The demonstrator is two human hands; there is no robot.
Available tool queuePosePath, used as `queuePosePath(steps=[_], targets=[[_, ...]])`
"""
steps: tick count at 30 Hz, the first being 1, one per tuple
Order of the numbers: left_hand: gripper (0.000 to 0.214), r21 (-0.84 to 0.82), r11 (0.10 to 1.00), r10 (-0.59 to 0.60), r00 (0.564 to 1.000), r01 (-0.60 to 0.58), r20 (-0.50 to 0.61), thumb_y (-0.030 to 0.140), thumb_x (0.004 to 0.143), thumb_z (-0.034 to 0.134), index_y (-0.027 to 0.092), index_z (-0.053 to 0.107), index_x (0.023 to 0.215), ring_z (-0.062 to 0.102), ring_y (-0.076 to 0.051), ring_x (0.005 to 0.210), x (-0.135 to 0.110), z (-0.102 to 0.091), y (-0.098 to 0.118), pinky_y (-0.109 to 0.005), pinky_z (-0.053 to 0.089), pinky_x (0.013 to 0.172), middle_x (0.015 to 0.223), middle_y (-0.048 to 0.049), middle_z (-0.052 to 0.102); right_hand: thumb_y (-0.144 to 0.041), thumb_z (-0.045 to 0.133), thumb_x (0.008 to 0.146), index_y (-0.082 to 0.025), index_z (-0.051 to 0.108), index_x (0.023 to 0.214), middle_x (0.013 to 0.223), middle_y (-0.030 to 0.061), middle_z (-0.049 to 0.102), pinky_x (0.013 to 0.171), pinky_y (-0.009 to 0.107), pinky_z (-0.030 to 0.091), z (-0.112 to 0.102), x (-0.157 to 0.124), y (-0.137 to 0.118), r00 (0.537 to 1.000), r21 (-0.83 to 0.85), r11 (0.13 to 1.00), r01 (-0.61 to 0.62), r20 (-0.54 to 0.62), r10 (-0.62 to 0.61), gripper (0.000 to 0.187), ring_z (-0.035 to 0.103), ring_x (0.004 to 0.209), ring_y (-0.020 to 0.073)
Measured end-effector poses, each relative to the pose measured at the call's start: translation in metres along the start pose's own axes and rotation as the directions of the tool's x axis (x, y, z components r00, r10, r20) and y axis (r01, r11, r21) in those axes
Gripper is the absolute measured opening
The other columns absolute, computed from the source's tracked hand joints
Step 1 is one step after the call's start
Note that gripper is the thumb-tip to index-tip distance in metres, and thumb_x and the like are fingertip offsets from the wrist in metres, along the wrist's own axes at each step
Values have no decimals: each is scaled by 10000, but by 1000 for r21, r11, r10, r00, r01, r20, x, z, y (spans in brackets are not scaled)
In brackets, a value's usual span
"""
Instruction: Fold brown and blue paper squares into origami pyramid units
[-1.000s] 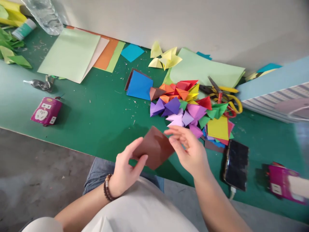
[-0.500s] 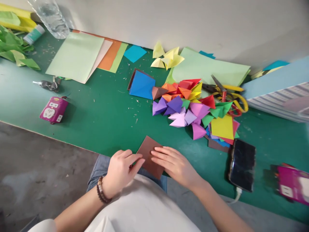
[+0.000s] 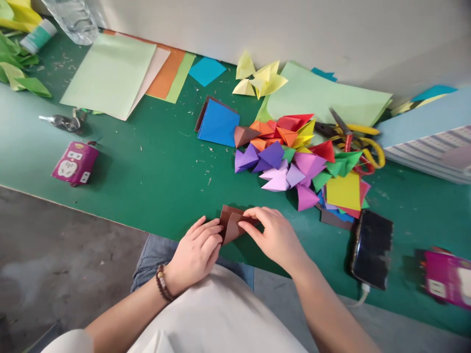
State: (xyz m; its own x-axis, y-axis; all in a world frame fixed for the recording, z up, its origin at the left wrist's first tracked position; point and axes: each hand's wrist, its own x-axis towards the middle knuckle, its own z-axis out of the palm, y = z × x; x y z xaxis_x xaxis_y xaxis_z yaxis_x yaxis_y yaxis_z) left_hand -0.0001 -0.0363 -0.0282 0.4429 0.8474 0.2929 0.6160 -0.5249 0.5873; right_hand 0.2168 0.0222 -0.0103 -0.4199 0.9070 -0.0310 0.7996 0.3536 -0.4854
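Observation:
A brown sheet of paper (image 3: 232, 231) at the table's front edge is bent over, with one part raised above the other. My right hand (image 3: 274, 233) pinches its upper right part between thumb and fingers. At the paper's left edge rests my left hand (image 3: 198, 250), fingers stretched out and touching it. Beyond my right hand lie several folded paper pieces (image 3: 270, 157) in purple, pink, orange, red, yellow and green. A stack of blue squares (image 3: 219, 123) with brown beneath is further back.
Scissors (image 3: 348, 135) lie behind the folded pieces, near a yellow square (image 3: 344, 191) on a stack. A phone (image 3: 372, 250) with a cable is at right. Large pale green sheets (image 3: 110, 73), keys (image 3: 66, 122) and a purple socket block (image 3: 75, 163) are at left.
The brown paper lay flatter and is now bent over. My right hand has gone from lying flat to pinching it. My left hand has changed from a pinch to stretched fingers.

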Motion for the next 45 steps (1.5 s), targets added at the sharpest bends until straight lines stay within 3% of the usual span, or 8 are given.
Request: queuePosePath(steps=[8, 12, 17, 22, 28, 33, 37, 45], targets=[[169, -74, 997, 1, 1000, 0, 12, 66, 886, 460, 163, 541, 998, 579, -211, 1228, 2, -2, -3, -448, 424, 1116, 1025, -84, 695, -282, 416, 1006, -189, 542, 795, 671, 18, 646, 563, 279, 310, -1, 21, -10, 991, -399, 908, 125, 84, -100, 263, 611, 604, 162], [167, -81, 996, -26, 999, 23, -38, 72, 880, 461, 167, 526, 1001, 601, -195, 1192, 2, -2, -1, -419, 459, 1088, 977, -87, 662, -292, 410, 1010, -186, 513, 779, 604, 8, 596, 526, 277, 275, -1, 25, -14, 980, -491, 848, 199, 101, -172, 273, 592, 553, 156], [342, 12, 1000, -19, 999, 19, -34, 80, 848, 476, 152, 545, 1174, 563, -231, 1218, 1, -2, -2, -432, 501, 1030, 1209, -163, 594, -290, 387, 1015, -199, 487, 760, 605, 6, 568, 534, 283, 273, -6, 29, -17, 962, -482, 833, 272, 104, -254, 289, 577, 573, 157], [434, 27, 1000, 7, 1000, -8, 31, 82, 865, 430, 150, 518, 1285, 544, -213, 1250, 2, -3, -5, -429, 464, 1069, 1347, -154, 555, -287, 363, 1025, -196, 479, 751, 579, -13, 556, 526, 278, 266, -4, 30, -15, 969, -453, 857, 245, 80, -235, 311, 571, 542, 137], [387, 63, 998, 20, 999, -23, 50, 87, 897, 421, 133, 540, 1263, 615, -167, 1159, 9, -7, -6, -369, 476, 1052, 1328, -115, 603, -283, 353, 1029, -196, 482, 738, 592, -8, 562, 558, 271, 298, 3, 27, -13, 984, -447, 879, 168, 18, -179, 330, 584, 573, 138], [341, 85, 995, 55, 996, -61, 72, 91, 908, 431, 100, 570, 1219, 674, -159, 1017, 16, -13, -4, -399, 473, 1049, 1259, -112, 653, -291, 348, 1031, -197, 481, 727, 596, -2, 561, 567, 272, 306, 6, 27, -13, 987, -430, 891, 146, -3, -163, 344, 574, 581, 139], [347, 90, 995, 35, 989, -48, 146, 105, 915, 410, 122, 600, 1205, 650, -190, 1051, 21, -18, -1, -430, 452, 1060, 1238, -107, 660, -281, 366, 1023, -202, 480, 735, 606, 2, 565, 577, 277, 322, 6, 26, -13, 986, -435, 888, 152, 3, -167, 319, 571, 591, 150], [292, 156, 987, -12, 972, -26, 236, 137, 924, 439, 147, 628, 1147, 579, -232, 961, 29, -24, -1, -408, 504, 852, 1175, -103, 672, -298, 338, 1032, -204, 474, 733, 607, 4, 561, 568, 282, 313, 6, 27, -17, 990, -436, 891, 130, 6, -142, 342, 567, 587, 149]])
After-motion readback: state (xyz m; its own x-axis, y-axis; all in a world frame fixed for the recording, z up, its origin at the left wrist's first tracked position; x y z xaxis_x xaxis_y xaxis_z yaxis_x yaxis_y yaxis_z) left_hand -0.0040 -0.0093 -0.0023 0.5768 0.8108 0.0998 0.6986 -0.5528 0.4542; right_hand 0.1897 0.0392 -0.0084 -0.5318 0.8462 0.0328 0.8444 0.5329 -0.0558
